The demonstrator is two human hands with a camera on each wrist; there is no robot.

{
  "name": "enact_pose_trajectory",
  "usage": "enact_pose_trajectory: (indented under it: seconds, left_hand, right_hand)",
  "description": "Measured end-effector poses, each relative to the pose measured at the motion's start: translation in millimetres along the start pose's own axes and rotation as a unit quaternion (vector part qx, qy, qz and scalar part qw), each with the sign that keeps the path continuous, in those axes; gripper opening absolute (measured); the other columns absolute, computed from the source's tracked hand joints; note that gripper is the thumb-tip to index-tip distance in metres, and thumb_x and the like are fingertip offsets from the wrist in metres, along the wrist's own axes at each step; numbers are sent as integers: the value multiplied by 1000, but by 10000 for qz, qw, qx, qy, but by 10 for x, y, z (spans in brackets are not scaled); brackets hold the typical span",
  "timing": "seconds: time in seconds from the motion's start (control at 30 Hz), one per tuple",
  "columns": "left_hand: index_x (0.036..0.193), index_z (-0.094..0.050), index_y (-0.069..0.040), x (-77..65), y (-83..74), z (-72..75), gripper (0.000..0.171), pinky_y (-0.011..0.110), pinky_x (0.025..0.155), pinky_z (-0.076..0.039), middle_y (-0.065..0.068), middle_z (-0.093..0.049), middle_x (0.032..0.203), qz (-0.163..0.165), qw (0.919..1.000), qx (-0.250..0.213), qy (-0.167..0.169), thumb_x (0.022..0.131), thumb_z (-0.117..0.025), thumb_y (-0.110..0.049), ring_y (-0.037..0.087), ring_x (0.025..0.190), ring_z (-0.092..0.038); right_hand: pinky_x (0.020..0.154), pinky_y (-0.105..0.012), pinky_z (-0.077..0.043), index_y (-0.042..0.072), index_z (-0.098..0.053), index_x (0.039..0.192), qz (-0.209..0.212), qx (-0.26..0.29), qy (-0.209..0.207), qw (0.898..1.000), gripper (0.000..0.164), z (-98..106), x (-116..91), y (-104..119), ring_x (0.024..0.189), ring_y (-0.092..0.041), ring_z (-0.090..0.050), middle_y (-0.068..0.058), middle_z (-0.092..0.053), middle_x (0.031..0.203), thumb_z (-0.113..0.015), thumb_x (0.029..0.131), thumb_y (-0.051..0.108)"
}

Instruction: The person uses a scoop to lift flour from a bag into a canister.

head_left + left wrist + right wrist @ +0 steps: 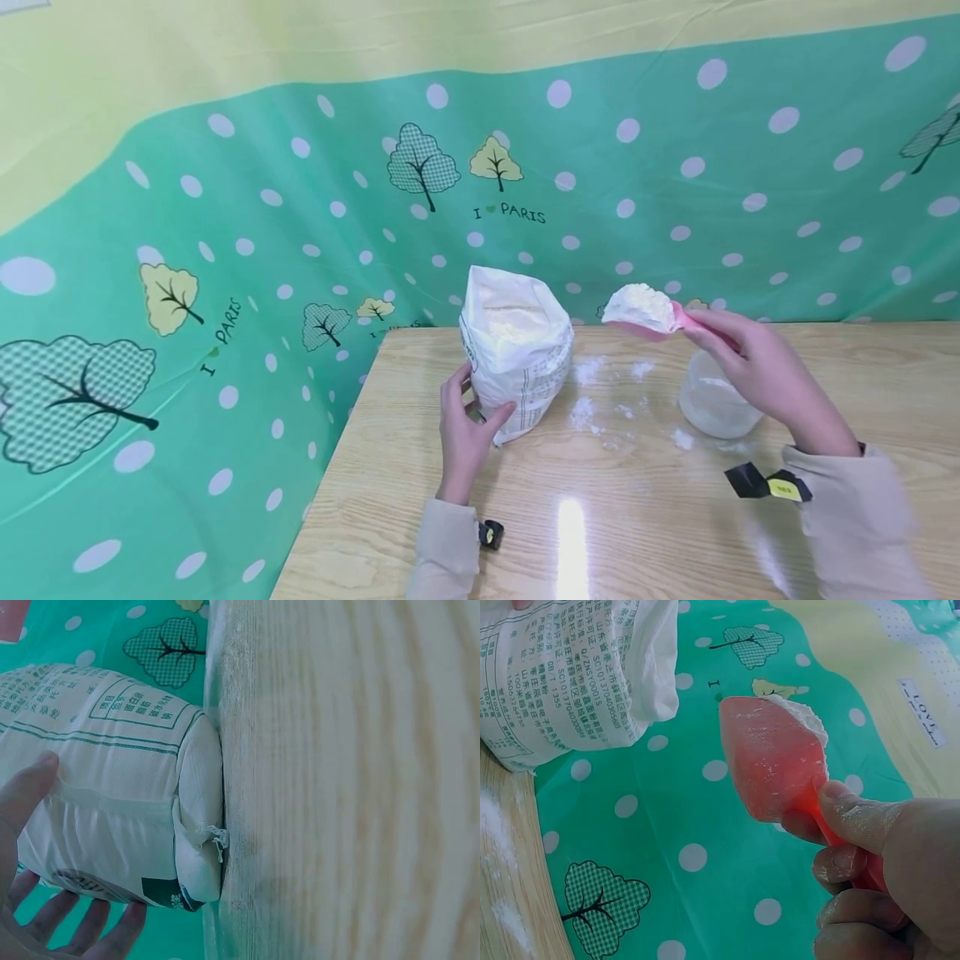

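Observation:
An open white bag of flour (517, 367) stands on the wooden table, with white flour (510, 323) visible inside. My left hand (467, 429) holds the bag low down, its thumb on the near face and its fingers around the left side. Green print covers the bag (112, 750) in the left wrist view. My right hand (750, 358) grips the handle of a pink scoop (648, 335), raised above the table and heaped with flour (641, 304). In the right wrist view the scoop (772, 761) shows its dusty underside. Beneath the right hand, a clear container (716, 400) is partly hidden.
Spilled flour (585, 412) dusts the wooden table (637, 517) between the bag and the container. A green dotted curtain (330, 242) with tree prints hangs behind the table and along its left side.

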State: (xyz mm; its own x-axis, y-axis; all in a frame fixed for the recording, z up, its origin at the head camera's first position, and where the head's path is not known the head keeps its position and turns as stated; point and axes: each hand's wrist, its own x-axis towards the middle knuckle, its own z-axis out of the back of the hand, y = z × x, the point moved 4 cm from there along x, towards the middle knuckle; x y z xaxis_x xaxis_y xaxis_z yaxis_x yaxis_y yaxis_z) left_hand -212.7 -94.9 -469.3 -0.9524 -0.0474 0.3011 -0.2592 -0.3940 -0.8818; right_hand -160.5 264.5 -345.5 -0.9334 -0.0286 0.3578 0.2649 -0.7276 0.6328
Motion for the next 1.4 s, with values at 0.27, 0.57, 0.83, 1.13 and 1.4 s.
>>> enact_pose_trajectory:
  seconds: [0.27,0.57,0.83,1.13,1.4]
  left_hand:
    - [148,-38,-20,-11,-24,-5,88,38,101,-54,4,-43,140,36,10000,33,11,75,-87,-30,26,130,-47]
    - [147,-39,-20,-17,-8,11,87,40,101,-53,5,-43,140,60,10000,-55,-21,75,-88,-29,28,130,-48]
    - [147,-39,-21,-11,-7,8,87,39,100,-54,4,-44,140,-21,9999,-107,-13,75,-88,-29,29,130,-48]
    - [147,-39,-20,-2,3,1,88,37,100,-54,4,-44,140,-5,10000,-45,-23,75,-88,-28,29,130,-48]
    - [147,-39,-20,0,2,0,88,37,100,-54,5,-44,140,-7,10000,-51,-16,75,-88,-28,28,130,-49]
  right_hand:
    - [77,-5,-40,0,-61,132,-65,62,-9,10000,38,35,-76,-67,107,-37,-59,-27,-63,127,-60,100,19]
    - [76,2,-35,2,-62,132,-133,-25,-69,9999,38,72,-161,-175,105,-23,-58,-26,-63,127,-60,100,22]
    - [75,6,-35,3,-63,131,-107,175,-215,9996,34,135,-270,-278,96,24,-42,-24,-64,123,-61,99,16]
    - [80,8,-34,10,-64,132,-235,168,-388,9988,34,176,-362,-394,103,27,-42,26,-56,123,-62,99,17]
    - [63,-2,-37,1,-62,132,-221,-74,-328,9992,35,234,-444,-484,89,18,-44,-6,-66,125,-58,101,15]
